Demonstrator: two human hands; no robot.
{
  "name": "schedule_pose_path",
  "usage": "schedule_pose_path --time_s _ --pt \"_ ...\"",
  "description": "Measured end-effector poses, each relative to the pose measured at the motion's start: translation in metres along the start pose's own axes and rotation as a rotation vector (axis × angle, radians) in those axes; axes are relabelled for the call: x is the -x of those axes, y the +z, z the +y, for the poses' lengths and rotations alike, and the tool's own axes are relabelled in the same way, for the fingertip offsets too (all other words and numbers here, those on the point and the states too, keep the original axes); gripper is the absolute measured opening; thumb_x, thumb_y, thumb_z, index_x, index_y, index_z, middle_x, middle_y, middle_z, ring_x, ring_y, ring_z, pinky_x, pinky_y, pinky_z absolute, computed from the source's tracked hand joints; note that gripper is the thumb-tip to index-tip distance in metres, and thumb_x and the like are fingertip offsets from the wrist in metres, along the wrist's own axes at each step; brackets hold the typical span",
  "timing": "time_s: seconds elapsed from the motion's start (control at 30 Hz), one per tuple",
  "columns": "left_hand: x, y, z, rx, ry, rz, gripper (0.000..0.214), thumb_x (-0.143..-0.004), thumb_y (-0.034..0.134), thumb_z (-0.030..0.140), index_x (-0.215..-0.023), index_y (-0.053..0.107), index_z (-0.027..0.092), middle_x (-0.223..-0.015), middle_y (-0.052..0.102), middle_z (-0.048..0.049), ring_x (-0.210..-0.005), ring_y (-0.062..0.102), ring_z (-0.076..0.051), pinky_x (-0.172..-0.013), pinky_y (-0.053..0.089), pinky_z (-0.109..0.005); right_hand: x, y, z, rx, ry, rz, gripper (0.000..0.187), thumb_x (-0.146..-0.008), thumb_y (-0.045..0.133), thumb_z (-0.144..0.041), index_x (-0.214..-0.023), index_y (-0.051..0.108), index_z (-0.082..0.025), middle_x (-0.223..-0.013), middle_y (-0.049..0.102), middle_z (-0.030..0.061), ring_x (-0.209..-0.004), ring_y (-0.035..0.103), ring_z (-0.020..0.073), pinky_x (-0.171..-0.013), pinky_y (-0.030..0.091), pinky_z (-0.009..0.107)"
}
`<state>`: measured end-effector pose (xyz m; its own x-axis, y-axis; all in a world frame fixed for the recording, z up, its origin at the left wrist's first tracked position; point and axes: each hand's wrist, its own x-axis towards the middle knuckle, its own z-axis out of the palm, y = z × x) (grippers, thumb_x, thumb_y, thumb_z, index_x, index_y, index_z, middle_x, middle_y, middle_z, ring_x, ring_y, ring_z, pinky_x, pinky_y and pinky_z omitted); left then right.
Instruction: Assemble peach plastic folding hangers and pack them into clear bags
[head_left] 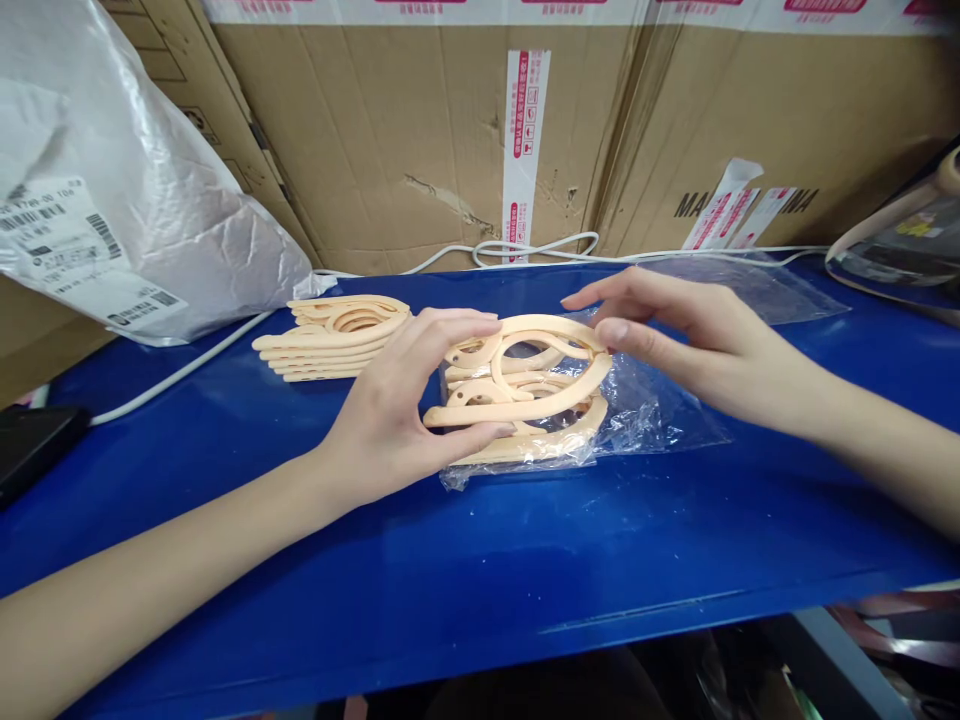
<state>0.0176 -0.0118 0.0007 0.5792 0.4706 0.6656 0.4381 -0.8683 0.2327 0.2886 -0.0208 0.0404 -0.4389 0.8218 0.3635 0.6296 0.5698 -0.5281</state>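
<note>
A beige folding clothes hanger (525, 405), folded up, is held over a clear plastic bag. My left hand (397, 400) grips its left end, thumb on the near side and fingers over the far edge. At the other end, my right hand (682, 335) has its thumb against the hanger's tip; the index finger stretches out above, and the other fingertips are partly hidden behind. More beige hangers (517, 450) lie in the clear bag (645, 410) underneath. A neat stack of similar hangers (330, 345) rests just left of my left hand.
The blue tabletop (480, 590) runs up to large cardboard boxes (390, 130). A white cable (187, 372) trails along the back. A silver-white parcel (127, 170) leans at the left, near a black device (37, 450). Another clear bag (757, 285) and a transparent vessel (907, 235) are at the right.
</note>
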Motion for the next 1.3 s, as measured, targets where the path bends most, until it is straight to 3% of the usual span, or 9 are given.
schedule_pose_path --time_s 0.17,0.33,0.6,0.77,1.03,1.3 --pt "0.001 0.002 -0.001 -0.023 0.028 -0.011 0.058 -0.081 0.078 0.034 -0.13 0.048 0.025 -0.131 0.06 -0.0091 -0.122 0.057 -0.025 -0.099 0.051 -0.043 0.005 0.008 -0.006 -0.238 0.109 -0.127 0.047 -0.09 0.061 -0.048 -0.13 0.055 -0.025 -0.09 0.069 0.0042 -0.081 0.065 0.0214 -0.07 0.054 0.038" --pt "0.001 0.001 0.0 -0.025 0.016 -0.038 0.058 -0.08 0.078 0.034 -0.13 0.049 0.025 -0.131 0.06 -0.0092 -0.121 0.057 -0.026 -0.098 0.051 -0.043 0.003 0.011 -0.004 -0.418 0.185 -0.115 0.05 -0.088 0.065 -0.042 -0.132 0.051 -0.023 -0.092 0.067 0.0054 -0.083 0.066 0.0213 -0.068 0.056 0.036" --pt "0.001 0.001 0.0 -0.047 0.032 -0.066 0.06 -0.082 0.077 0.038 -0.131 0.047 0.023 -0.131 0.058 -0.0108 -0.121 0.056 -0.026 -0.1 0.048 -0.043 -0.002 0.01 0.0 -0.423 0.256 -0.096 0.045 -0.085 0.066 -0.04 -0.125 0.057 -0.021 -0.08 0.065 0.0019 -0.058 0.057 0.0125 -0.048 0.044 0.028" --pt "0.001 0.002 -0.002 -0.067 0.042 -0.084 0.061 -0.084 0.072 0.048 -0.134 0.045 0.026 -0.138 0.055 -0.0098 -0.127 0.052 -0.028 -0.107 0.041 -0.047 -0.002 0.007 -0.001 -0.415 0.262 -0.118 0.047 -0.085 0.067 -0.041 -0.126 0.058 -0.022 -0.077 0.063 0.001 -0.054 0.052 0.0118 -0.044 0.039 0.028" --pt "0.005 0.006 -0.009 -0.045 -0.002 -0.166 0.078 -0.086 0.062 0.064 -0.148 0.035 0.024 -0.154 0.039 -0.0126 -0.143 0.034 -0.032 -0.118 0.028 -0.052 -0.001 0.009 -0.003 -0.5 0.303 -0.091 0.049 -0.082 0.07 -0.038 -0.127 0.057 -0.022 -0.079 0.062 0.0005 -0.052 0.048 0.0109 -0.043 0.037 0.027" --pt "0.009 0.007 -0.013 -0.111 -0.044 -0.317 0.097 -0.086 0.053 0.072 -0.159 0.005 0.03 -0.165 0.011 -0.015 -0.152 0.007 -0.04 -0.117 0.02 -0.067 0.0 0.012 0.001 -0.467 0.274 -0.151 0.045 -0.088 0.066 -0.04 -0.127 0.053 -0.022 -0.082 0.065 0.0015 -0.055 0.052 0.0107 -0.044 0.036 0.026"
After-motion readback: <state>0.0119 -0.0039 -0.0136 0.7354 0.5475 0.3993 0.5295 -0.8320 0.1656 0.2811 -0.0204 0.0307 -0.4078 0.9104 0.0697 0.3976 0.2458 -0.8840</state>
